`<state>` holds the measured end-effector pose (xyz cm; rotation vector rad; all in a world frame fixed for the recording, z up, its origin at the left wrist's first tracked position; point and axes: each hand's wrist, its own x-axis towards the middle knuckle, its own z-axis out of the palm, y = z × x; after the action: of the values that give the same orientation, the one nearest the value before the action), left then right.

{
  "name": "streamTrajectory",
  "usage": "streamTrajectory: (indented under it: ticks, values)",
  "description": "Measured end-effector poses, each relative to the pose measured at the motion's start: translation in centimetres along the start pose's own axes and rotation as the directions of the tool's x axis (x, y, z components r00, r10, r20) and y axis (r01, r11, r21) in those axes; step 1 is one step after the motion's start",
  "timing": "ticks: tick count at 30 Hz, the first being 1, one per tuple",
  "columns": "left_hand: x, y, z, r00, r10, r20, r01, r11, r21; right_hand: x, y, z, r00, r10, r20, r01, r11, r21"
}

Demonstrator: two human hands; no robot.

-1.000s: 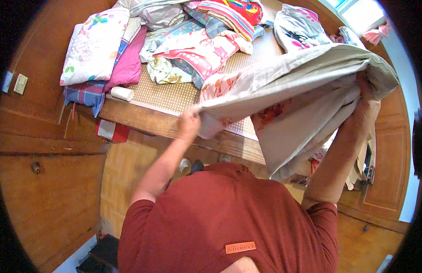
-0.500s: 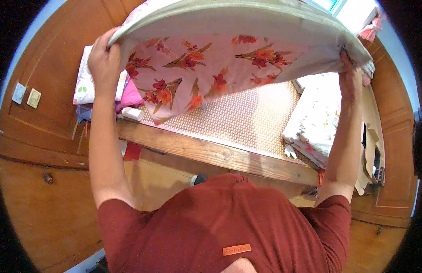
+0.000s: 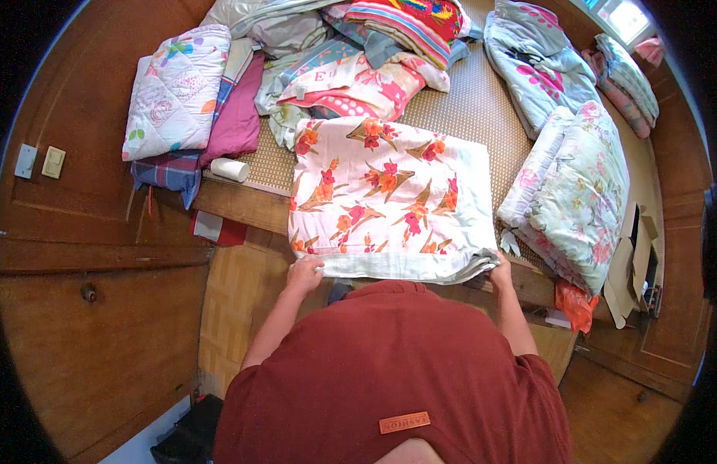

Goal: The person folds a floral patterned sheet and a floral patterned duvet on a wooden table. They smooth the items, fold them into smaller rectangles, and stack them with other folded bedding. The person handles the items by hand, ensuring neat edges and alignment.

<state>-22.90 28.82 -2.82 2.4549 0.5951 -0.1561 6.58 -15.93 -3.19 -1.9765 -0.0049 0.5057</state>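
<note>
A folded pink sheet with orange and red flowers [image 3: 389, 185] lies spread over the mat and the front edge of the bed, with a pale grey-white border along its near side. At the near left corner of that border, my left hand [image 3: 303, 275] is closed on the cloth. My right hand [image 3: 498, 272] grips the near right corner, where several layers bunch together. Both arms reach forward, close to my body. The sheet hangs slightly past the wooden bed edge [image 3: 250, 203] and looks mostly flat.
Folded quilts [image 3: 180, 93] and a white roll [image 3: 230, 169] sit at the left. Behind the sheet is a heap of bedding [image 3: 358, 85]. On the right are a floral quilt [image 3: 583, 201], a blue-grey blanket [image 3: 540, 62], a red plastic bag [image 3: 577, 305] and an open cardboard box [image 3: 629, 271].
Both hands have come down and back from high up, bringing the sheet from raised and billowing to lying on the bed. The bedding behind it now shows.
</note>
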Motion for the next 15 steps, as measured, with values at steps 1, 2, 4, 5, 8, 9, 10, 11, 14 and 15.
streamTrajectory:
  ticks: [1,2,4,5,8,9,10,11,14,15]
  values:
    - [-0.3,-0.6,0.6,0.999,-0.028,0.041,0.03,0.998,-0.062,-0.3,0.7,-0.4,0.999,0.032,0.007,-0.032,0.998,0.06]
    - [-0.4,-1.4,1.1,0.992,-0.122,0.045,0.129,0.969,-0.209,-0.9,-0.2,-0.7,0.998,0.062,0.011,-0.063,0.991,0.12]
    - [-0.7,-3.4,1.5,0.956,-0.291,-0.037,0.235,0.835,-0.497,-0.9,0.3,-1.3,0.999,0.014,0.047,-0.019,0.995,0.1]
    - [-0.5,-4.0,1.6,0.928,-0.369,-0.05,0.258,0.733,-0.629,-1.4,0.4,-1.6,0.993,0.12,-0.01,-0.116,0.976,0.183]
    - [-0.1,-6.3,1.5,0.824,-0.566,0.001,0.398,0.578,-0.712,-2.7,-2.2,-1.8,0.906,0.411,-0.101,-0.317,0.818,0.48]
    - [0.1,-6.8,1.5,0.781,-0.625,0.02,0.44,0.526,-0.728,-2.5,-1.5,-2.1,0.885,0.456,-0.098,-0.34,0.774,0.534]
    - [0.4,-7.3,1.5,0.779,-0.618,0.107,0.475,0.47,-0.744,-2.1,-0.2,-2.5,0.861,0.5,-0.092,-0.359,0.727,0.585]
    - [1.1,-6.7,1.2,0.773,-0.631,0.066,0.463,0.49,-0.738,-2.2,0.4,-2.7,0.833,0.547,-0.09,-0.374,0.674,0.637]
    - [2.7,-5.2,1.1,0.785,-0.619,0.013,0.396,0.486,-0.779,-3.2,-2.9,-0.4,0.87,0.493,0.01,-0.372,0.642,0.67]
    - [3.3,-5.5,1.3,0.822,-0.568,0.044,0.35,0.443,-0.825,-2.8,-1.7,-0.1,0.889,0.458,0.016,-0.346,0.649,0.678]
